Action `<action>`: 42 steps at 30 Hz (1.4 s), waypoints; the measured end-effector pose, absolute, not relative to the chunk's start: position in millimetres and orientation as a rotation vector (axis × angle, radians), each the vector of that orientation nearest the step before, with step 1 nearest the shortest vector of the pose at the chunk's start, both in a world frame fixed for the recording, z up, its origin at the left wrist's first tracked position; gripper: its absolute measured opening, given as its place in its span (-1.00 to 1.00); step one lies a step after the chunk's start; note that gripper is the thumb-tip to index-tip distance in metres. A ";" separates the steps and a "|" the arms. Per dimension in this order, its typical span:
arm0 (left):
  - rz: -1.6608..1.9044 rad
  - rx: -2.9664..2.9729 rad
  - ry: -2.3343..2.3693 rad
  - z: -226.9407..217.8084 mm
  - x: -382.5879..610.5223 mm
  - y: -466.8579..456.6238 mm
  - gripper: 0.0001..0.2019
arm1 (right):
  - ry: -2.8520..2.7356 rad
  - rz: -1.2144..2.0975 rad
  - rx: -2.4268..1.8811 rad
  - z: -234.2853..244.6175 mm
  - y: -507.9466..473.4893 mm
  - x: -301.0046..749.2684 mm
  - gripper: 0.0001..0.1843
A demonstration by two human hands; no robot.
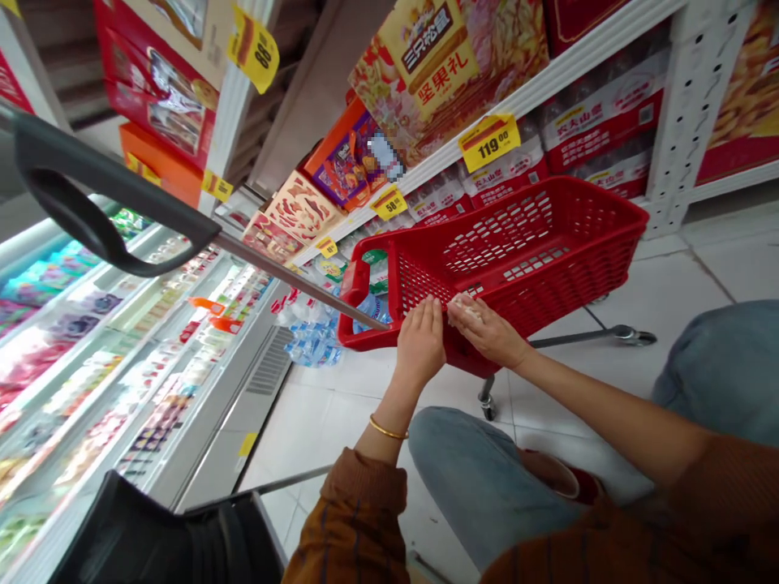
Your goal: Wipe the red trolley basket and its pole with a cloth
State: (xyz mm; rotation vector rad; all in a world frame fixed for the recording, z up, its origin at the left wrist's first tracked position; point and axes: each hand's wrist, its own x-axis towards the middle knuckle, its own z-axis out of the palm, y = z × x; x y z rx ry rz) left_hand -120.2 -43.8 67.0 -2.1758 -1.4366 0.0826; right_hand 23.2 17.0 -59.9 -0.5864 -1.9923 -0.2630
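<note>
Left hand (419, 342) beside right hand (488, 331).

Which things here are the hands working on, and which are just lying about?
In hand: red basket, left hand flat on its side, right hand pressing a white wad against it.
Lying about: black handle, price tags, gift boxes, water bottles, chilled case.

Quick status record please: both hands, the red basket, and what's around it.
left hand: flat, fingers straight, on the outer wall of the red basket
right hand: beside the left, fingers over a small pale thing on the same wall; what it is cannot be told
basket: on wheels, on the tiled floor; metal handle rod slants up to a black grip
surroundings: shelf with yellow price tag behind; chilled case to the left
</note>
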 end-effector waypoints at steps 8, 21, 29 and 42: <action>-0.043 -2.236 -1.457 65.1 -120.2 -48.3 -0.43 | -2.000 -0.144 -0.650 -53.2 11.2 55.0 -0.34; -0.437 -1.964 -1.604 50.6 -120.3 -59.6 -0.54 | -2.063 0.023 -0.606 11.8 2.7 0.0 -0.47; -0.491 -1.960 -1.659 48.2 -115.6 -62.0 -0.56 | -2.181 -0.080 -0.622 9.5 12.2 21.0 -0.53; -0.498 -1.979 -1.710 50.3 -109.0 -62.3 -0.55 | -2.278 -0.141 -0.644 6.8 24.0 51.0 -0.61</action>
